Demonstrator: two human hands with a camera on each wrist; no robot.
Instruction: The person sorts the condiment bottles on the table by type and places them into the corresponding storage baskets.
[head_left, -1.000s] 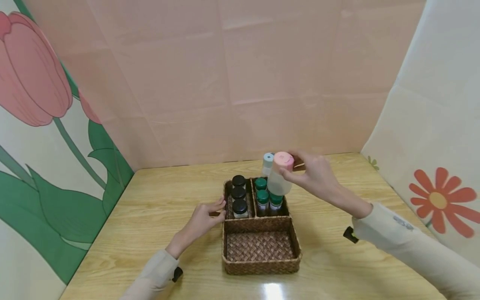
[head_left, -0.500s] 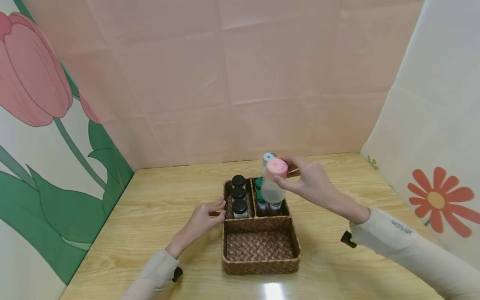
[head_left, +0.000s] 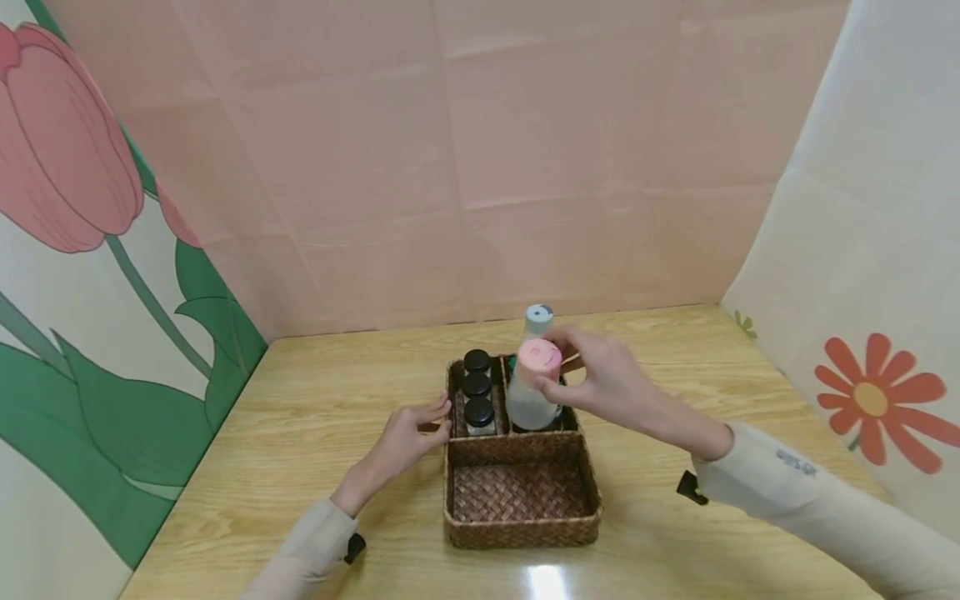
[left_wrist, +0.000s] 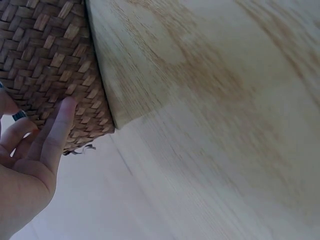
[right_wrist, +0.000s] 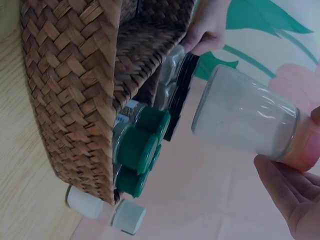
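My right hand (head_left: 611, 379) pinches the pink lid of a frosted, clear-sided shaker jar (head_left: 531, 404). In the right wrist view, the jar (right_wrist: 245, 112) hangs apart from the basket, its base facing the open top. From the head, it covers most of the green-capped jars in the back right compartment; these green caps (right_wrist: 137, 150) show in the right wrist view. My left hand (head_left: 408, 433) holds the left wall of the brown woven basket (head_left: 522, 535), fingers (left_wrist: 59, 131) lying along the outside. Black-lidded jars (head_left: 477, 386) stand in the back left compartment.
A pale blue-capped jar (head_left: 538, 319) stands behind the basket; the right wrist view shows two pale caps (right_wrist: 129, 216) there. The basket's front compartment (head_left: 522, 493) has a bare woven floor. A pink backdrop (head_left: 465, 167) rises behind the wooden table (head_left: 360, 375).
My right hand has carried the pink-lidded jar left and toward me, from the right side of the back compartment to in front of the green caps. My left hand has stayed in place.
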